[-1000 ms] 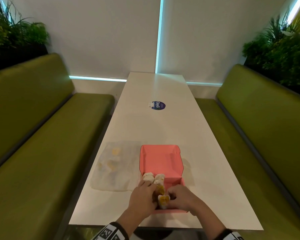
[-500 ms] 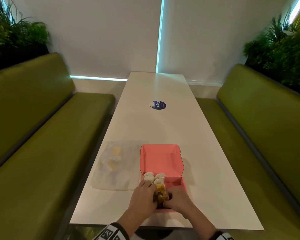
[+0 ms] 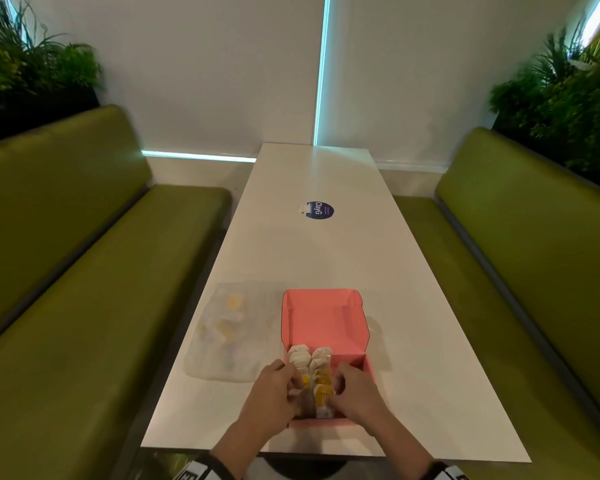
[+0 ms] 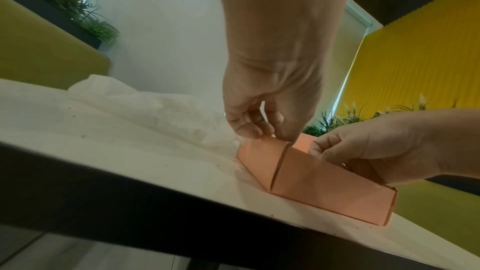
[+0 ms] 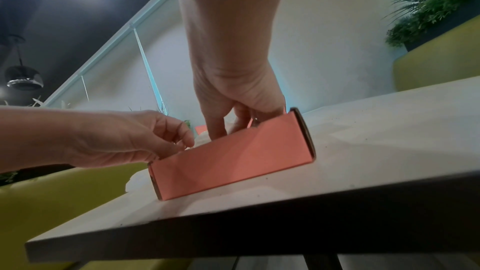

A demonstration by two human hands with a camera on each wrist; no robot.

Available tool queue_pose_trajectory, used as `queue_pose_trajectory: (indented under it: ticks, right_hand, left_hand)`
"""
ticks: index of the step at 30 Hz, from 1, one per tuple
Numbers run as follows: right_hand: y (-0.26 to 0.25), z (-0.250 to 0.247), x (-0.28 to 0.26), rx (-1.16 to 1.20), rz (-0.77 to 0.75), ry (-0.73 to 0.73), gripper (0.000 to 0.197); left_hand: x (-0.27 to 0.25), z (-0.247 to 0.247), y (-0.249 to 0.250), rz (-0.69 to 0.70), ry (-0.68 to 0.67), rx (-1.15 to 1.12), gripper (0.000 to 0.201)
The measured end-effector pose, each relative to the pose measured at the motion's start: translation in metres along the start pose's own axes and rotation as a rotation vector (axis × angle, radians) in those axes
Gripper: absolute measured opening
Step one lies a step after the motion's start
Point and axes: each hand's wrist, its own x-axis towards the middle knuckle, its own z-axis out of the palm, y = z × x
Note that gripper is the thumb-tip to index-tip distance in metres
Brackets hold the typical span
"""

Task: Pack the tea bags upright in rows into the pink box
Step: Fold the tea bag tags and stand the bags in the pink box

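The pink box point(image 3: 367, 370) stands near the table's front edge, its lid point(image 3: 323, 317) open and leaning away. Tea bags point(image 3: 310, 362) stand upright in two rows along its left side, some with yellow tags. My left hand point(image 3: 288, 386) has curled fingers on the left row by the box's left wall point(image 4: 259, 157). Fingers of my right hand point(image 3: 342, 388) curl onto the right row from the other side. In the right wrist view the right hand point(image 5: 221, 130) reaches down behind the box's front wall point(image 5: 233, 157), which hides the fingertips. The box's right part holds nothing.
A clear plastic bag point(image 3: 229, 334) with several loose tea bags lies left of the box. A round blue sticker point(image 3: 319, 210) sits farther up the white table point(image 3: 430, 341). Green benches point(image 3: 84, 306) flank both sides. The table's front edge point(image 3: 326, 453) is just behind the box.
My right hand has brought a yellow-tagged tea bag down into the right row. Both hands have since drawn slightly apart to either side of the rows.
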Motion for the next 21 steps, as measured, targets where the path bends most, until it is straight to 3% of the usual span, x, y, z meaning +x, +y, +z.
queue_pose_trajectory:
  ticks: [4, 7, 9, 12, 15, 21]
  right_hand:
    - [0.000, 0.005, 0.000, -0.051, -0.084, 0.049, 0.026]
    - [0.004, 0.000, 0.002, -0.071, -0.167, 0.092, 0.008]
    - [0.009, -0.004, 0.004, -0.098, -0.212, 0.099, 0.016]
    - [0.018, -0.003, 0.004, -0.098, -0.244, 0.019, 0.021]
    - [0.029, 0.001, 0.005, -0.104, -0.199, 0.055, 0.018]
    - [0.044, -0.004, 0.013, -0.120, -0.128, 0.188, 0.023]
  left_hand:
    - [0.001, 0.002, -0.001, -0.015, 0.005, -0.024, 0.016]
    - [0.002, -0.001, 0.000, -0.028, 0.010, -0.038, 0.015]
    - [0.005, -0.007, -0.002, -0.029, 0.048, -0.076, 0.018]
    - [0.012, -0.016, -0.012, -0.067, 0.195, -0.113, 0.025]
    - [0.016, -0.020, -0.031, -0.143, 0.378, -0.061, 0.026]
    - [0.024, -0.012, -0.039, -0.189, 0.268, 0.114, 0.046]
